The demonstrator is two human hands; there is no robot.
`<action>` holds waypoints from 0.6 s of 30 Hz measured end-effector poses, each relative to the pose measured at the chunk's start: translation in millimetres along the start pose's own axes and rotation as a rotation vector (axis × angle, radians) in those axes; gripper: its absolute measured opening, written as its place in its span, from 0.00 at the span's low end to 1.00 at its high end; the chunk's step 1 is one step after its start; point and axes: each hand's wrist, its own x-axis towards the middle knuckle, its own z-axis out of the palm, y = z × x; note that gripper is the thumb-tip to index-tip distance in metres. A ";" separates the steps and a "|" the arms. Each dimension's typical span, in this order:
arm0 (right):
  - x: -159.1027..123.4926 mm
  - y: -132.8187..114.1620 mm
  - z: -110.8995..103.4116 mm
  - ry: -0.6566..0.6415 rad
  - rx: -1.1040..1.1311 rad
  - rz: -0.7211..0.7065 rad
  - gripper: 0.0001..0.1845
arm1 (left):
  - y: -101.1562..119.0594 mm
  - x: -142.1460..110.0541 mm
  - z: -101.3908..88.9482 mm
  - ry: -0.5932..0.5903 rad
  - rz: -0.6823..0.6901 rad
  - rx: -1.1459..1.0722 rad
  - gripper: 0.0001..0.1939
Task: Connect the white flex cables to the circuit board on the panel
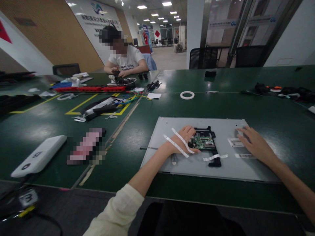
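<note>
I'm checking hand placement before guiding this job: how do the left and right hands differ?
The left hand is at the black frame with the green circuit board; the right hand is by the white labels. White strips cross the left hand; none show on the right hand. Both hands are over the grey panel.
</note>
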 end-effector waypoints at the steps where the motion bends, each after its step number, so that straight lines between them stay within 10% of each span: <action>1: 0.0 0.2 -0.5 0.011 0.022 0.000 0.27 | 0.2 0.1 -0.5 0.003 0.002 -0.002 0.30; 7: -5.7 -25.6 -16.5 0.135 0.112 -0.065 0.21 | 3.9 1.7 -2.4 0.043 0.018 -0.002 0.31; 18: -20.5 -88.1 -30.7 -0.392 0.517 -0.290 0.16 | 3.1 3.4 -1.7 0.127 0.003 -0.039 0.31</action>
